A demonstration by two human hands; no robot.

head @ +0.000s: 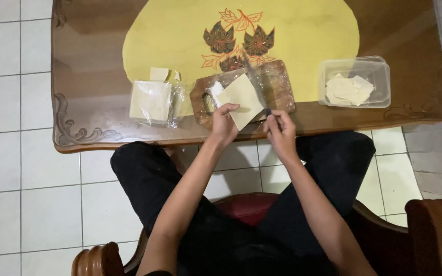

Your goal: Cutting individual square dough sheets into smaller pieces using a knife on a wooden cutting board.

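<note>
A square sheet of pale dough (pixel 242 98) lies tilted on a small wooden cutting board (pixel 278 84) near the table's front edge. My left hand (pixel 224 122) presses its fingertips on the sheet's near left side. My right hand (pixel 280 129) grips the handle of a knife (pixel 254 79), whose blade runs up along the sheet's right edge over the board.
A plastic-wrapped stack of dough sheets (pixel 152 101) sits left of the board. A clear plastic container (pixel 355 82) with cut pieces stands at the right. A yellow mat with a leaf pattern (pixel 303 30) covers the wooden table (pixel 88 61). White floor tiles surround it; chair arms flank me.
</note>
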